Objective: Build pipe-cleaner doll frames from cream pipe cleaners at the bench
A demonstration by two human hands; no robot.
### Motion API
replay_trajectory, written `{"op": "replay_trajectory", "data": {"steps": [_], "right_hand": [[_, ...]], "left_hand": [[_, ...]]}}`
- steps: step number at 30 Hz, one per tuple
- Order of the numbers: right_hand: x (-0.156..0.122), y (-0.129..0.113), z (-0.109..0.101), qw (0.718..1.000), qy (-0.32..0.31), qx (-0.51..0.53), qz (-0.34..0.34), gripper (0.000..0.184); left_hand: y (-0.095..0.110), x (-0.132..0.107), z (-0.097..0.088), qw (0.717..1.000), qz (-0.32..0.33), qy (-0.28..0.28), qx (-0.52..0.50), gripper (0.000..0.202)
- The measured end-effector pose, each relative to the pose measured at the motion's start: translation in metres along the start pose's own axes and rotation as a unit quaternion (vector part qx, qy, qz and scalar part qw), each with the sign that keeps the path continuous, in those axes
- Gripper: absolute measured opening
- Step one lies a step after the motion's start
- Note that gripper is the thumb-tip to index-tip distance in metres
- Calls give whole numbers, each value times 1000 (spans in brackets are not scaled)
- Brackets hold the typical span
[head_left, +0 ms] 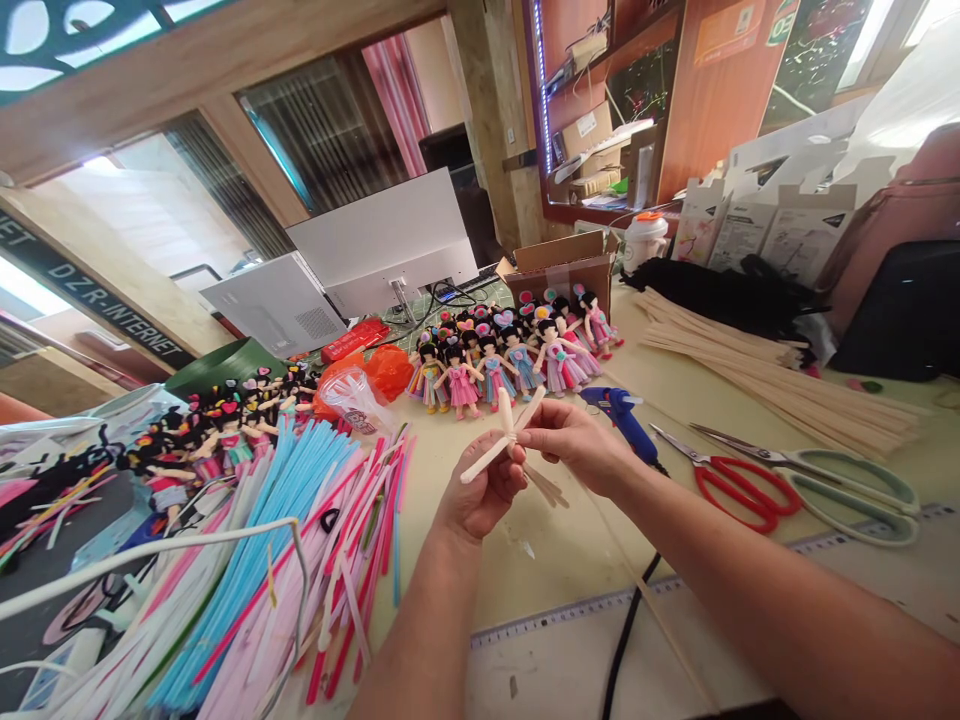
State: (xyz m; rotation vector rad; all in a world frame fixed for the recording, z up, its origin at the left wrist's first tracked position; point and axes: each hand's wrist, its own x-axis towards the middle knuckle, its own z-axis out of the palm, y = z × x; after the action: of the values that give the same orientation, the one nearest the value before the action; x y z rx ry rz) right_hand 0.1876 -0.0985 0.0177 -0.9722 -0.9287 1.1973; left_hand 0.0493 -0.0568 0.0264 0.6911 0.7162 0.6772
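Both my hands meet over the middle of the table. My left hand (480,490) is closed on a small figure bent from cream pipe cleaner (510,435), with one limb sticking out to the left. My right hand (574,440) pinches the same piece from the right, fingers pressed on its upper part. A blue glue gun (626,420) lies just behind my right hand, its black cord (626,630) running toward me.
Finished little dolls (510,355) stand in rows behind my hands. A heap of blue and pink pipe cleaners (285,560) fills the left. Red scissors (731,480), larger green scissors (840,480) and a cream stick bundle (787,385) lie right. A cardboard box (559,265) stands behind.
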Motion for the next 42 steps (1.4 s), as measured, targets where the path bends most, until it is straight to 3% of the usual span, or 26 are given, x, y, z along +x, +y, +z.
{"op": "replay_trajectory", "data": {"steps": [8,17,25,32,36,42], "right_hand": [[1,6,-2,999,-22,30,-25,22],[0,3,0,998,-30,54,-4,28],[1,6,4,996,22,79,24,27],[2,8,7,997,56,49,17,26],[3,11,9,997,59,50,3,29],[2,10,11,998,52,33,-4,31]], "left_hand": [[0,-3,3,998,-20,-56,-20,14],[-2,-3,0,998,-13,-63,1,15],[-3,1,-3,988,91,-55,113,27],[-10,3,-2,951,219,28,216,35],[-15,7,-2,932,280,61,222,34],[-16,8,-1,928,302,74,207,30]]}}
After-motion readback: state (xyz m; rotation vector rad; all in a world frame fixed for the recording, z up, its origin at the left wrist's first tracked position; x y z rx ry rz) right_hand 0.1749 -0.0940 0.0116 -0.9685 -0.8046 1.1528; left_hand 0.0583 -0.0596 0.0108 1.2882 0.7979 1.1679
